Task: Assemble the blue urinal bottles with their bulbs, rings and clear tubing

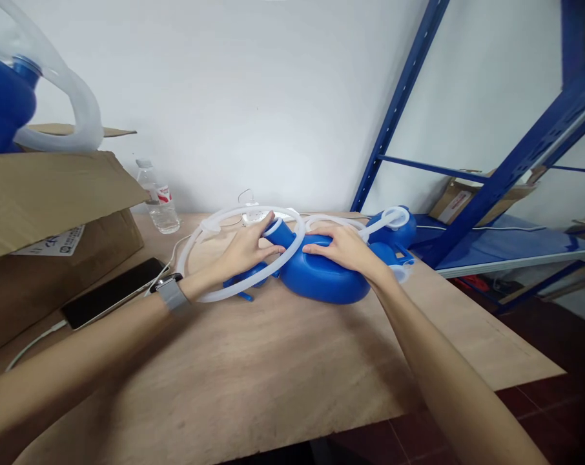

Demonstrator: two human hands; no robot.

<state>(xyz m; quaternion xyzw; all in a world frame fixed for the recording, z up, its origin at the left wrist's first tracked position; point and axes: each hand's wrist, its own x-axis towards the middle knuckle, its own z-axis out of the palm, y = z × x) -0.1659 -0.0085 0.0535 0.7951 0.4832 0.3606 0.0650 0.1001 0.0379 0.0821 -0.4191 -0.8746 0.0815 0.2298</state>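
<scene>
A blue plastic bottle (324,278) lies on its side on the wooden table, its neck pointing up and left. My left hand (248,245) has its thumb and fingers around the bottle's neck, inside a loop of white hose (244,282). Over the top of the body lies my right hand (338,245), gripping it with the thumb toward the neck. A small blue part lies partly hidden under the hose. Right of my right hand sits another blue bottle (405,232) with a white hose across it.
On the left stand an open cardboard box (64,213) with a blue container and hose on top, a phone (113,292) and a water bottle (161,200). A power strip lies by the wall. A blue metal shelf (486,248) adjoins the table's right side.
</scene>
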